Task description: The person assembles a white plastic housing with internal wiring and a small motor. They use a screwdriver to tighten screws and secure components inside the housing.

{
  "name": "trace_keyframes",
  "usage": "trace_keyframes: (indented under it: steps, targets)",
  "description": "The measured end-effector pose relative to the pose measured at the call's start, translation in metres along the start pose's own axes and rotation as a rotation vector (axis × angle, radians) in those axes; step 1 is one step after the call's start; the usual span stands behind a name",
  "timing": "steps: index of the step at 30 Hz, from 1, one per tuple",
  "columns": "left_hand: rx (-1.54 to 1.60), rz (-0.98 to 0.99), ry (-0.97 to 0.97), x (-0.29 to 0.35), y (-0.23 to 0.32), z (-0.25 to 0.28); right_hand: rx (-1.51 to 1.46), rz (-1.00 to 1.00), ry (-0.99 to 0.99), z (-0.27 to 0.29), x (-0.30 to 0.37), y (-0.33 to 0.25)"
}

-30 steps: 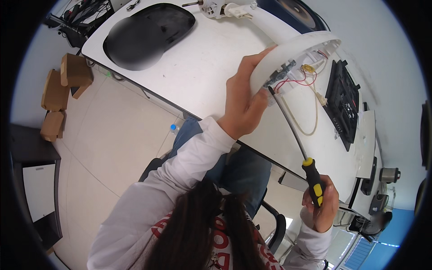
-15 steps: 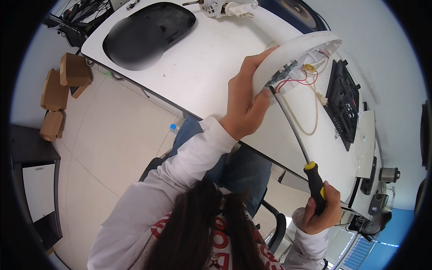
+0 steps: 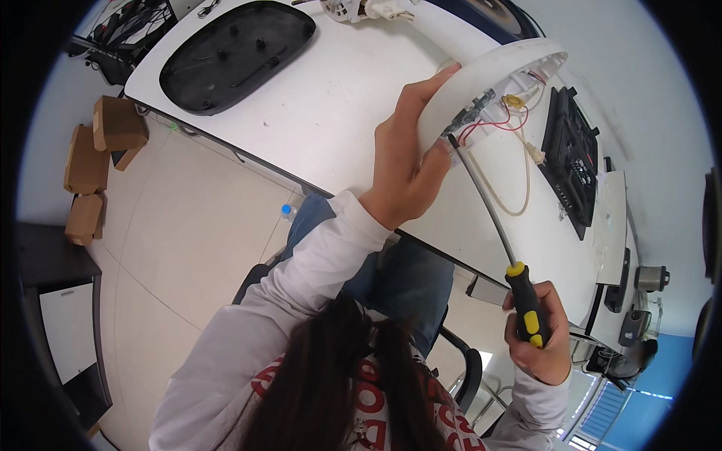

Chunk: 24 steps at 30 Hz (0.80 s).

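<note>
My left hand (image 3: pixel 410 154) grips the edge of a white plastic housing (image 3: pixel 470 79), tilted up above the table with its hollow side facing right. Inside the housing show a green circuit board (image 3: pixel 472 113), red wires (image 3: pixel 492 124) and a yellow part (image 3: pixel 514 101). A pale cable with a plug (image 3: pixel 535 153) hangs below it. In my right hand (image 3: pixel 543 334) is a screwdriver (image 3: pixel 526 304) with a black and yellow handle. Its long shaft slants up to the left, and the tip is at the housing's lower edge beside my left thumb. Whether the tip sits in a screw is too small to tell.
A black oval cover (image 3: pixel 237 56) lies on the white table (image 3: pixel 323 113) at the far left. Behind stands a white motor part (image 3: pixel 361 9). An opened black tool case (image 3: pixel 575 161) rests at the right. Cardboard boxes (image 3: pixel 86 158) and a bottle (image 3: pixel 288 213) are on the floor.
My right hand has turned the screwdriver handle, so more of its yellow inlay faces up. The left hand still holds the housing. The whole view has shifted slightly.
</note>
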State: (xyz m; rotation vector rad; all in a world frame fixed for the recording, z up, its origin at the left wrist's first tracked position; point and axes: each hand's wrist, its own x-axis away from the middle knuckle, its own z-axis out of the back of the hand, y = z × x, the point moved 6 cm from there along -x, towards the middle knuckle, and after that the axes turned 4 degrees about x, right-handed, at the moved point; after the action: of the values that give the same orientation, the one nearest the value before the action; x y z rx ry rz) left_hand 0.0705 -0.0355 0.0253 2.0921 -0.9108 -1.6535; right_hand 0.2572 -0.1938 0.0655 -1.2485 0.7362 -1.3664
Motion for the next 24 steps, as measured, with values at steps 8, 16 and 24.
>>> trace_keyframes:
  steps: [8, 16, 24]
  targets:
    - [0.025, 0.058, -0.025, -0.001, -0.001, 0.001, 0.877, 0.162, 0.311, -0.002, 0.006, -0.017]
    - [0.017, 0.040, -0.038, -0.001, -0.003, 0.000, -0.380, -0.276, -0.019, -0.011, -0.001, 0.023]
    - [-0.026, 0.011, -0.027, 0.000, -0.002, -0.002, -1.576, -0.463, -0.315, -0.047, 0.013, 0.052]
